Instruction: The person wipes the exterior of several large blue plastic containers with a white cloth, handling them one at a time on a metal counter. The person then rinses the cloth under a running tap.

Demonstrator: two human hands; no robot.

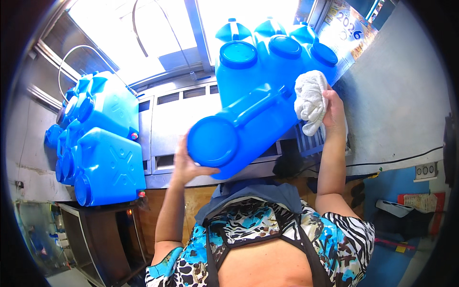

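A blue plastic water jug (267,129) lies tilted across the middle, its wide round cap (213,142) toward me on the left and its moulded handle on top. My left hand (185,160) grips the capped end, thumb along its lower side and fingers partly hidden behind it. My right hand (334,109) is closed round a bunched white cloth (311,98), held beside the far right end of this jug. Whether the cloth touches the jug, I cannot tell.
Several upright blue jugs (239,71) stand at the back right by the bright window. More blue jugs (112,165) are grouped on the left. Under the held jug is a metal counter (172,119) with rectangular slots. A black cable (406,159) runs along the right toward a wall outlet (424,171).
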